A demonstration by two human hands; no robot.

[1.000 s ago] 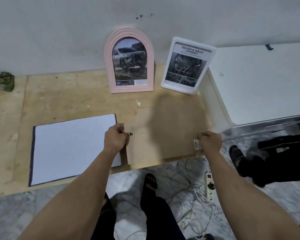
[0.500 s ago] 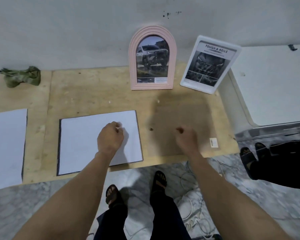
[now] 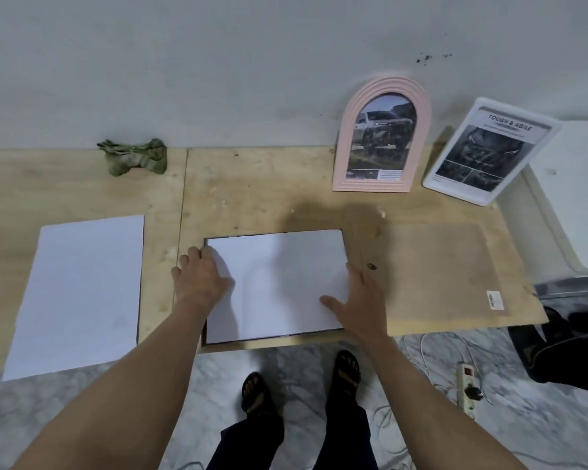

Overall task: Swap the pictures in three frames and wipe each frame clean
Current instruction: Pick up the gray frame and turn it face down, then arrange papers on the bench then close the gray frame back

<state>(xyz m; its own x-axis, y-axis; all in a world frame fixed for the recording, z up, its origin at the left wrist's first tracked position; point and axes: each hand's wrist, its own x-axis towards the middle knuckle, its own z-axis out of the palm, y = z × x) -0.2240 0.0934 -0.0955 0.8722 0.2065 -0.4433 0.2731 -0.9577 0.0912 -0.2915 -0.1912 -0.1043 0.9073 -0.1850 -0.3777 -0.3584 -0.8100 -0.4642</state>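
centre of frame: left hand (image 3: 201, 281) and right hand (image 3: 362, 301), fingers spread flat, press the side edges of a white sheet (image 3: 279, 283) in a dark-edged frame (image 3: 205, 334). green rag (image 3: 134, 159) crumpled upper left; brown backing board (image 3: 438, 269) lies right.

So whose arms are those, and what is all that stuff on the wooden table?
Those arms belong to a person wearing a camera on their head, so you see what they see, looking down. The left hand and right hand press flat on a white sheet lying in a dark frame. Nothing is being lifted. On the plywood table there is another white sheet, a brown backing board and a crumpled green cloth. A pink arched frame and a white rectangular frame, both with car pictures, lean on the wall.
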